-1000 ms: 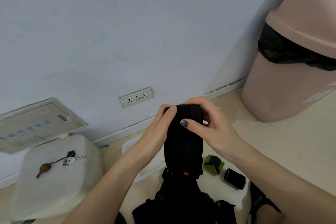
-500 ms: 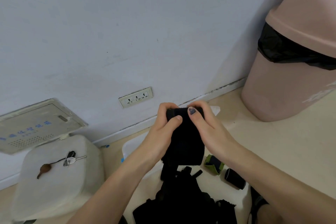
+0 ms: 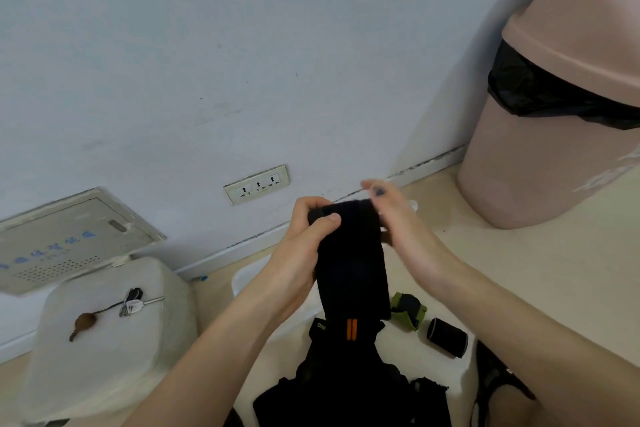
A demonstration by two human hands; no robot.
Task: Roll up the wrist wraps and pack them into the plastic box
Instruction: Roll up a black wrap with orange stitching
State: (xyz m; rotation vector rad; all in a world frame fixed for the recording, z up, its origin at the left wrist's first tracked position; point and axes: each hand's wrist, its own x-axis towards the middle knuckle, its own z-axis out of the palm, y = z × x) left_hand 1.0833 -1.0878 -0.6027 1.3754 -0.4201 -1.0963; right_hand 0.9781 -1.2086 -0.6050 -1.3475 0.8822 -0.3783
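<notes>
Up in front of the wall, a black wrist wrap [image 3: 351, 263] hangs as a long band with two orange stripes at its near end, its far end turned over into the start of a roll. That far end is pinched by the left hand [image 3: 304, 243], thumb on the near face and fingers curled behind. Just right of the roll, the right hand [image 3: 398, 222] is blurred, its fingers spread and loose, gripping nothing. Below the band lies a heap of black straps [image 3: 349, 388]. To its right on the floor sit a rolled green-and-black wrap [image 3: 408, 310] and a rolled black wrap [image 3: 447, 337], near each other but apart. A translucent plastic box [image 3: 249, 279] shows behind the left forearm. Farther left stands a white stool [image 3: 104, 350] carrying keys [image 3: 133, 300]. A wall socket [image 3: 257, 184] sits beyond the hands, and a pink bin [image 3: 561, 107] with a black liner stands far right.
</notes>
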